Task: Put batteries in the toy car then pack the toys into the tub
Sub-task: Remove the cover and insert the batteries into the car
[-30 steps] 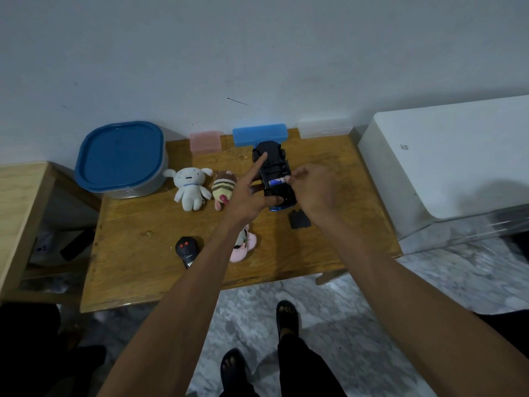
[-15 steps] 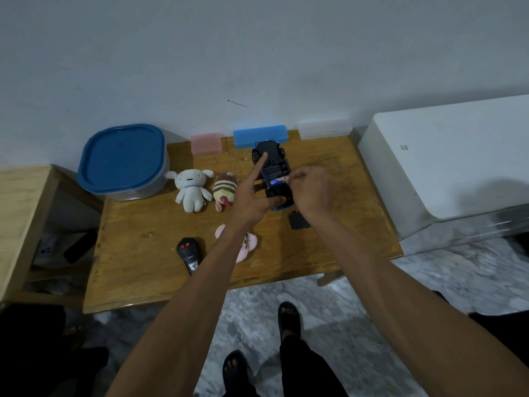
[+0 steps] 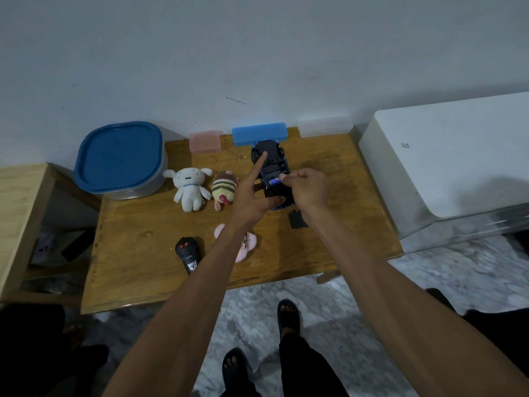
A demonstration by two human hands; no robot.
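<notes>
The toy car (image 3: pixel 272 173) lies belly-up at the table's (image 3: pixel 137 253) twelve o'clock edge. My left hand (image 3: pixel 252 202) steadies it, forefinger stretched along the chassis, thumb on the near end. My right hand (image 3: pixel 307 189) pinches one battery (image 3: pixel 274 180) (blue-labelled) narrowly, pressing it into the open bay. One black cover (image 3: pixel 296 219) lies at five o'clock. Three plush toys (image 3: pixel 190 187), one remote (image 3: pixel 187 255), one lidded tub (image 3: pixel 121 159) at nine o'clock.

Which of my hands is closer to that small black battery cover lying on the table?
Right. The right hand sits just above the battery cover; the left hand is farther off, across the toy car.
</notes>
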